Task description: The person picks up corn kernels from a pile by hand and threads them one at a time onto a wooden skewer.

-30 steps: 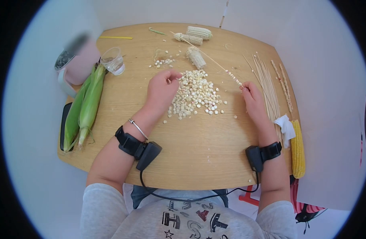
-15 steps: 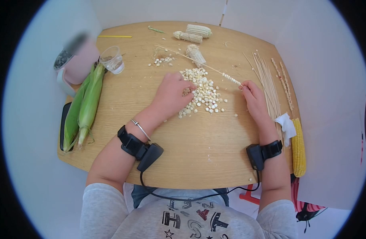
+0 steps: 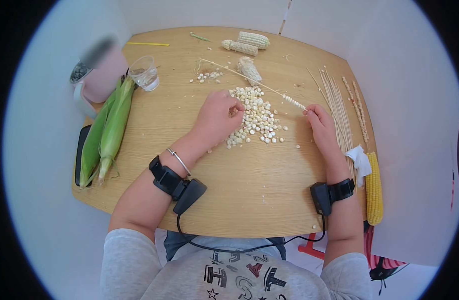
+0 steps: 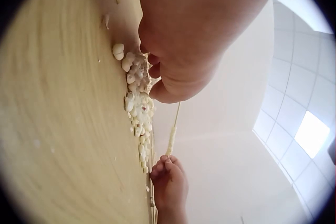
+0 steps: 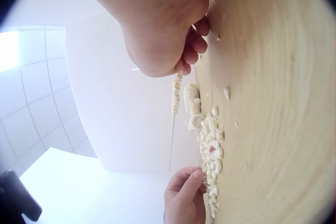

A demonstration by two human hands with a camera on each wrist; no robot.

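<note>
Above the bench [image 3: 229,200], the two hands are well apart; the right hand [image 3: 322,127] pinches one end of a thin skewer [image 3: 224,67] between thumb and fingers, a row of threaded kernels [image 3: 293,102] close to its grip; the left hand [image 3: 215,119] curls its fingers at the left side of the kernel pile [image 3: 260,117], thumb near forefinger (whether it pinches a kernel, I cannot tell); further left, a clear cup [image 3: 145,76] holds a little clear liquid; beside it stands a pink pitcher [image 3: 107,77], its contents unclear.

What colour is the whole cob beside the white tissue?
Yellow; the cob beside the tissue shows best in the head view.
</note>
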